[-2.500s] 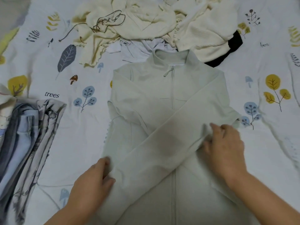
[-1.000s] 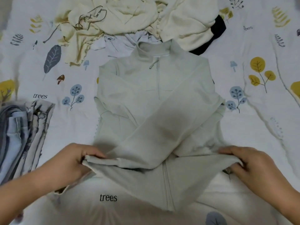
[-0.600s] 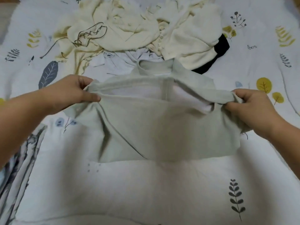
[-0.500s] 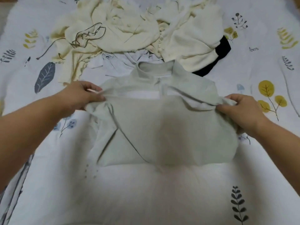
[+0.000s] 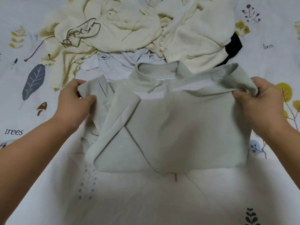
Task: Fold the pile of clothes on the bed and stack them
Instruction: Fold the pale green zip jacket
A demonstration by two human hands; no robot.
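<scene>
"trees" | printed on bedsheet [image 5: 146, 200], left edge | partial "ees" | same bedsheet, upper right

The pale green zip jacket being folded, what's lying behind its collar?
Behind the pale green zip jacket lie a crumpled white garment, cream knit clothes and a black item that is mostly covered, so its kind is unclear.

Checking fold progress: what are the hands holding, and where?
Both hold the pale green jacket: the left hand pinches its folded-up hem's left corner, the right hand the right corner, near the collar.
</scene>
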